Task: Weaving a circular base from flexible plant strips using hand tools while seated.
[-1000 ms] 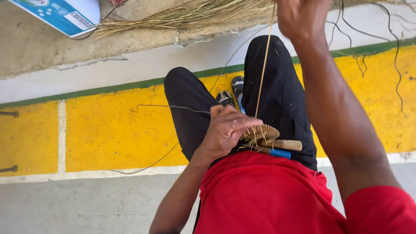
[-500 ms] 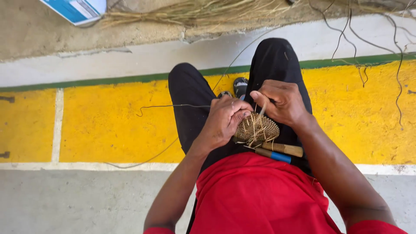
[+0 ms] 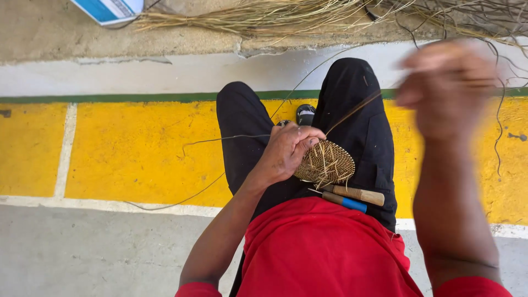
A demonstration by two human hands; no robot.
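Comparing this moment with the view half a second earlier, I saw that my right hand (image 3: 446, 88) had left the woven disc (image 3: 325, 161) and risen up and out to the right, where it was blurred by motion. A thin fibre strand (image 3: 352, 113) ran taut from the disc toward that hand. My left hand (image 3: 287, 150) had stayed on the disc.

Count of items: one woven disc, resting on my lap over the black trousers (image 3: 357, 132); two tools just below the disc, one with a wooden handle (image 3: 360, 194) and one with a blue handle (image 3: 346, 202), lying side by side and touching; one bundle of dry straw (image 3: 247, 19) on the concrete ledge at the top; one blue-and-white packet (image 3: 110, 8) at the top left corner.

Finger state: the left fingers (image 3: 302, 137) were curled and pressed together over the disc's upper left edge, pinching it. The right hand's fingers appeared drawn together on the strand, but the blur prevented me from telling exactly how they were closed.
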